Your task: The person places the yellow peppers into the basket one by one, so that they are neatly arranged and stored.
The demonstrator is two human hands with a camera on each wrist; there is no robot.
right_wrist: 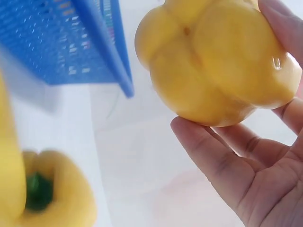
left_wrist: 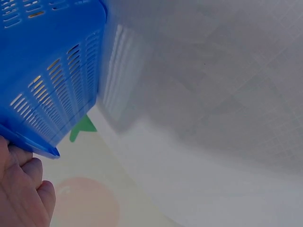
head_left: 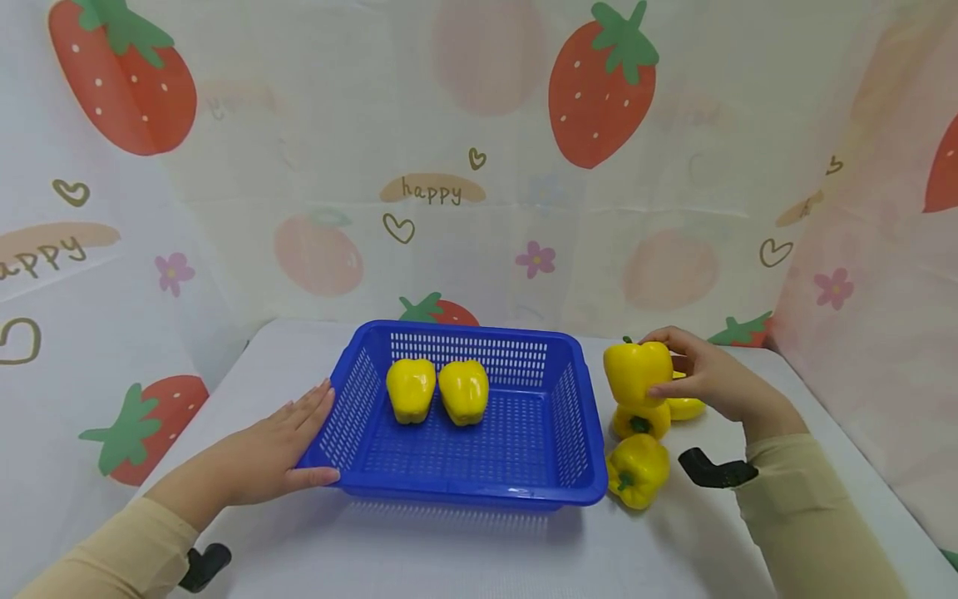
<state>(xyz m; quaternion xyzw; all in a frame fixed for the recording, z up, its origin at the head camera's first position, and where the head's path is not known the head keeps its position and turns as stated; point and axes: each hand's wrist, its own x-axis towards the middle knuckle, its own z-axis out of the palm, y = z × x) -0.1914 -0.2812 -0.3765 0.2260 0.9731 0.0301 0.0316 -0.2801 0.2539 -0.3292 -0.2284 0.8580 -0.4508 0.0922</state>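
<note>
A yellow bell pepper (head_left: pixel 639 372) is held up in my right hand (head_left: pixel 714 378), pinched between thumb and fingers; its lobed underside shows in the right wrist view. The pepper is right of the blue plastic basket (head_left: pixel 479 491), above other yellow peppers. My left hand (head_left: pixel 277 449) lies along the basket's left rim, fingers extended, thumb by the front corner. In the left wrist view its fingers touch the rim edge from outside. Inside the basket, two yellow peppers stand side by side, a left one (head_left: pixel 411 391) and a right one (head_left: pixel 464 392).
Right of the basket, a yellow pepper (head_left: pixel 639 471) lies near its front corner, with another (head_left: pixel 642 422) behind it. More yellow (head_left: pixel 686 408) shows partly behind my right hand. A white cloth (head_left: pixel 419 557) covers the table, and a strawberry-print curtain (head_left: pixel 359 108) hangs behind.
</note>
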